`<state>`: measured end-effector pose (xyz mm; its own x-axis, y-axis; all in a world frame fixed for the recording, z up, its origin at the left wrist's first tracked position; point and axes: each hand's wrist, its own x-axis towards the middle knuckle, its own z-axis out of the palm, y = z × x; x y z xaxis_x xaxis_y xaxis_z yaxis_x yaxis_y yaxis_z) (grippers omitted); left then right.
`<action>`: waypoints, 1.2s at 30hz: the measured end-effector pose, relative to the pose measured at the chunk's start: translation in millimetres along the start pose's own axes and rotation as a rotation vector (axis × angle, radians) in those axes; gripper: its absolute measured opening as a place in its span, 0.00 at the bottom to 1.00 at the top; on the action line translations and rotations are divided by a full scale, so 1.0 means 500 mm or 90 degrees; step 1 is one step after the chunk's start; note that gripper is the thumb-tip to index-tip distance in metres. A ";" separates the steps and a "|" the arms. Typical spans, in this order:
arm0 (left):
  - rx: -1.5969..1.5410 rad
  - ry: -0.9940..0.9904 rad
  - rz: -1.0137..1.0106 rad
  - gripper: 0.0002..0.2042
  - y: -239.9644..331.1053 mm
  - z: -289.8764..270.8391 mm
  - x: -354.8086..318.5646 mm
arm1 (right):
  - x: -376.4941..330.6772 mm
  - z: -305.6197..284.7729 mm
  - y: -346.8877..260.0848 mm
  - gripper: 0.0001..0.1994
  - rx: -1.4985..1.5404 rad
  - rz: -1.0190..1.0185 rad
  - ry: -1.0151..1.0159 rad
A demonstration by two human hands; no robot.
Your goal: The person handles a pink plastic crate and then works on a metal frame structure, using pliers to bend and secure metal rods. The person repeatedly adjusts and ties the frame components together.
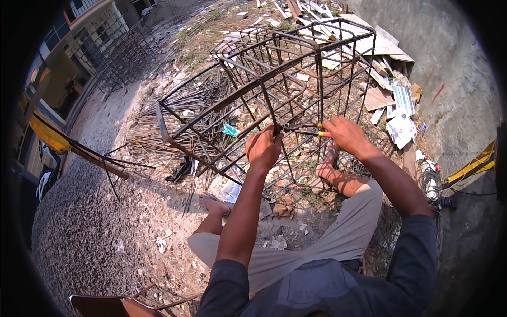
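In front of me stands a cage of bent steel rebar (259, 82), with several upright bars and rectangular stirrups. My left hand (263, 147) is closed around a bar crossing on its near side. From the right, my right hand (346, 136) grips a pair of pincers (324, 134) by its red and yellow handles. The dark jaws point left and meet the rebar just beside my left fingers. Whether a wire sits in the jaws is too small to tell.
Loose rebar stirrups (182, 113) lie heaped left of the cage. Boards and scrap (377, 45) lean toward a concrete wall (454, 79) on the right, near coiled cable (430, 185). Gravel (79, 238) spreads at left. A chair edge (100, 305) shows lower left.
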<state>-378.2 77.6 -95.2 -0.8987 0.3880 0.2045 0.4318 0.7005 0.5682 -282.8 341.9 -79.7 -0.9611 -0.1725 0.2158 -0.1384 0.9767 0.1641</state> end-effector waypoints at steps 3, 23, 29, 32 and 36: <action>0.015 0.003 -0.003 0.14 -0.010 -0.003 0.007 | 0.011 -0.005 0.001 0.14 0.011 -0.043 0.083; -0.011 0.102 0.117 0.13 -0.050 0.031 -0.023 | -0.073 -0.042 -0.096 0.27 0.519 0.137 -0.297; -0.038 0.081 0.084 0.14 -0.045 0.025 -0.014 | -0.085 -0.041 -0.161 0.21 -0.066 0.095 0.141; -0.028 0.074 0.093 0.15 -0.034 0.020 -0.016 | -0.097 0.018 -0.167 0.19 -0.022 0.130 0.098; -0.021 0.069 0.093 0.15 -0.037 0.028 -0.024 | -0.079 0.024 -0.089 0.16 0.081 0.087 0.057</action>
<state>-374.5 68.2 -119.4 -0.8308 0.4156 0.3702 0.5565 0.6208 0.5521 -241.5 306.6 -107.1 -0.9486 -0.0420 0.3135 -0.0423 0.9991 0.0057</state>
